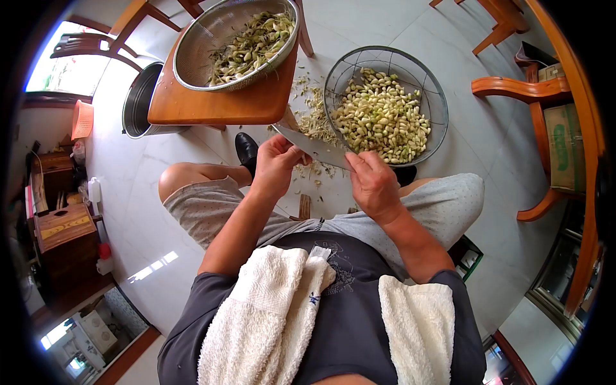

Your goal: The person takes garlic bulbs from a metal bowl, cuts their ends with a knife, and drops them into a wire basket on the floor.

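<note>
Knife held between two hands, bulbs and cloves beyond

Far left of the grip: a pink basket (pixel 82 119) by the wall. Nearer, still left, a metal bucket (pixel 136 102) stands on the floor (pixel 494 151), close against a wooden chair (pixel 218 114). On the chair seat, beyond the left hand and to its left, a metal sieve (pixel 196 54) sits tilted; inside it, bulbs (pixel 260 48) with stringy roots and stems attached. A black shoe (pixel 246 149) shows just left of the left hand.

Left hand (pixel 279 158): fingers curled in at the far end of the knife (pixel 321 149). Cannot tell whether they pinch anything small — the fingertips hide it. The blade slants from above the left hand down to the right hand, its broad face visible. Scraps (pixel 314 122) lie scattered on the floor, beyond the blade and under it.

Right hand (pixel 374 186): closed on the near end of the knife, fingers wrapped, handle hidden.

Just beyond the right hand, a wire basket (pixel 437 96) on the floor holds a heap of pale cloves (pixel 383 115) — some green-tinged. Far right of the grip, a carton (pixel 564 147) stands beside a curved wooden leg (pixel 520 90).
</note>
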Tool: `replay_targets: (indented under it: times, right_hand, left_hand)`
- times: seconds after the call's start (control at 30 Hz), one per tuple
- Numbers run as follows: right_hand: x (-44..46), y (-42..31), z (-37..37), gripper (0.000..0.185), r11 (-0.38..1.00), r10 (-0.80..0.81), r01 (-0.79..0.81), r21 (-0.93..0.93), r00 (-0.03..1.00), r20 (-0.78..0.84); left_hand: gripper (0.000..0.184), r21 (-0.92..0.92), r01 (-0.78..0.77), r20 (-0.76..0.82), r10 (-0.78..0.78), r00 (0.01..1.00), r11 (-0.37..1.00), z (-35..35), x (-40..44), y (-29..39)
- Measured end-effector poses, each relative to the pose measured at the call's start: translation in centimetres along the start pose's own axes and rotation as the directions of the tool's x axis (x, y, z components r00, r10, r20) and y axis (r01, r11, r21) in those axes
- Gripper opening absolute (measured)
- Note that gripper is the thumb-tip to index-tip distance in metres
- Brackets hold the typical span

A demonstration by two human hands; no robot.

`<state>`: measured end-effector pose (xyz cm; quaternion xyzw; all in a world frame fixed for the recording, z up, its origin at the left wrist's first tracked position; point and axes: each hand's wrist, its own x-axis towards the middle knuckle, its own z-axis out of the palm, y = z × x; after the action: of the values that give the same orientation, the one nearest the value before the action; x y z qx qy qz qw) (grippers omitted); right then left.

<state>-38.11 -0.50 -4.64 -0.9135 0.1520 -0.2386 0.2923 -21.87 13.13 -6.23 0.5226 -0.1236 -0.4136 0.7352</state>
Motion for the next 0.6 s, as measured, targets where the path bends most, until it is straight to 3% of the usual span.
replay_targets:
  times: [0.07, 0.17, 0.2, 0.4, 0.5, 0.6]
  right_hand:
    - [-0.4, 0.4, 0.5, 0.018, 0.999, 0.040, -0.041, 0.009, 0.999, 0.017]
    - [-1.5, 3.9, 1.6, 0.013, 0.970, 0.233, -0.206, -0.125, 0.938, 0.259]
    - [-1.5, 3.8, 1.6, 0.015, 0.955, 0.296, -0.287, -0.074, 0.929, 0.224]
    - [-0.7, 2.9, 1.3, 0.014, 0.893, 0.383, -0.426, 0.144, 0.888, 0.253]
    - [-0.3, 2.5, 1.2, 0.015, 0.868, 0.396, -0.453, 0.204, 0.878, 0.267]
    - [-0.2, 2.7, 1.3, 0.015, 0.858, 0.380, -0.444, 0.257, 0.887, 0.263]
  left_hand:
    - [0.012, 0.058, 0.051, -0.035, -0.049, 0.998, 0.997, 0.2, -0.4, 0.6]
    - [0.014, 0.050, 0.041, 0.004, -0.041, 0.999, 0.998, 0.5, -1.0, 1.7]
    - [0.015, 0.029, 0.018, 0.030, -0.019, 0.999, 0.999, 0.4, -1.2, 1.9]
    - [0.018, -0.252, 0.105, 0.086, -0.086, 0.993, 0.962, -1.0, -1.0, 1.7]
    - [0.020, -0.307, 0.200, 0.103, -0.176, 0.979, 0.930, -1.5, -0.7, 1.9]
    - [0.021, -0.356, 0.197, 0.133, -0.159, 0.978, 0.913, -1.5, -0.2, 1.8]
